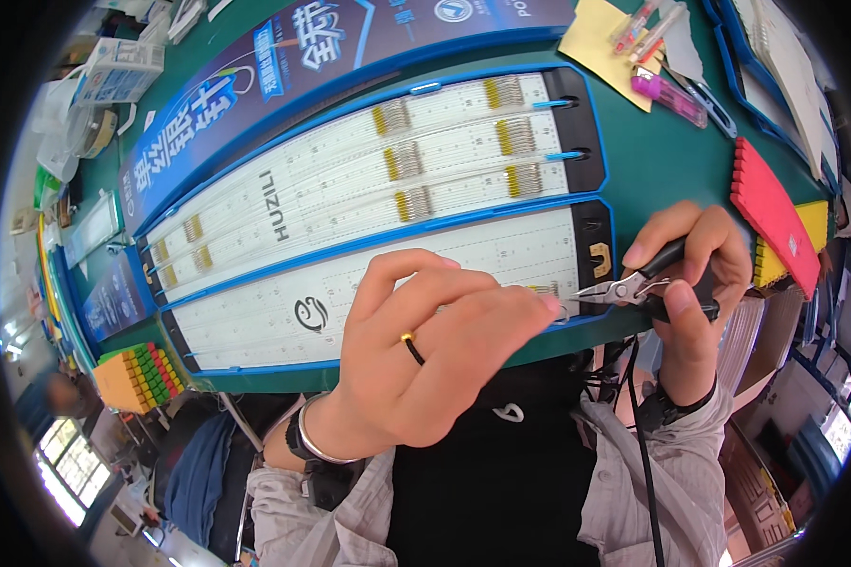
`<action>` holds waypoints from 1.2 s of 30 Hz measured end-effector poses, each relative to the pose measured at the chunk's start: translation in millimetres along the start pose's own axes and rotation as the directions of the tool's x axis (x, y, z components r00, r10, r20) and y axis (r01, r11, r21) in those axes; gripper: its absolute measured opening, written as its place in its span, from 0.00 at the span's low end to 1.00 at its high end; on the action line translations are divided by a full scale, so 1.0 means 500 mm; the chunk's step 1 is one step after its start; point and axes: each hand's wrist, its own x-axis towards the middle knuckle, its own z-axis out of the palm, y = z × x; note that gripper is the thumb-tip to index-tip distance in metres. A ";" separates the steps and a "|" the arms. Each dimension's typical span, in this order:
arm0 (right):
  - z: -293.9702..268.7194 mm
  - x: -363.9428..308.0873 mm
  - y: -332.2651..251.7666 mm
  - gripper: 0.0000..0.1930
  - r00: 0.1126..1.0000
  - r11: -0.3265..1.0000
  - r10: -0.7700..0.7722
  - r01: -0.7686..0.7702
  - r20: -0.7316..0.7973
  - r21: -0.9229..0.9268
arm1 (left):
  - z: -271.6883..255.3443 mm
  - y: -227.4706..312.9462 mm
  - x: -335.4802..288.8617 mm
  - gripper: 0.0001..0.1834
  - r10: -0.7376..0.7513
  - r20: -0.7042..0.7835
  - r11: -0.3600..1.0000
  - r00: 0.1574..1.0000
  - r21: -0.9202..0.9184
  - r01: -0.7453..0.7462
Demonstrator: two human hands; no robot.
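Note:
My right hand [695, 274] is wrapped round the dark handles of small pliers [622, 289], whose slim metal jaws point left. My left hand [425, 350], wearing a ring and a bracelet, is closed in a pinch beside the jaw tips; its fingers hide what they hold, if anything. Just above those fingertips a small yellow and silvery bundle [542, 289] shows on the lower white panel. Both hands are over the right end of a long open blue-edged case [241, 326] with ruled white panels. Its upper panel carries several yellow-ended bundles [407, 161] of thin wire-like pieces and stretched clear lines.
A blue printed box [340, 57] lies behind the case on the green table [633, 161]. Pens on yellow paper [596, 47], a pink marker [669, 99] and a red notebook [775, 217] are at the right. A black cord [643, 425] hangs near my right forearm.

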 end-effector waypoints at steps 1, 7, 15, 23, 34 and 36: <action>-0.003 -0.003 0.003 0.11 1.000 0.999 0.009 -0.010 0.012 0.030 | 0.004 -0.001 0.001 0.18 0.005 0.003 1.000 1.000 -0.004 -0.005; -0.013 0.001 0.014 0.12 0.996 0.998 -0.038 0.034 0.080 0.054 | 0.015 -0.011 -0.008 0.18 -0.017 -0.016 0.999 1.000 -0.028 0.017; -0.016 0.003 0.017 0.12 0.994 0.998 -0.051 0.047 0.097 0.041 | 0.014 -0.009 -0.012 0.19 -0.032 -0.029 0.998 0.999 -0.061 0.031; -0.004 -0.002 0.006 0.12 1.000 0.998 0.013 -0.014 0.006 0.053 | 0.015 -0.012 -0.014 0.17 -0.015 -0.027 0.998 1.000 -0.061 0.013; -0.020 0.005 0.013 0.12 0.989 0.995 -0.076 0.084 0.130 -0.059 | 0.016 -0.012 -0.020 0.23 -0.010 -0.003 0.999 1.000 -0.032 0.010; -0.032 0.016 0.015 0.12 0.982 0.990 -0.105 0.118 0.160 -0.073 | 0.016 -0.009 -0.025 0.22 -0.034 0.016 0.999 0.999 0.007 0.034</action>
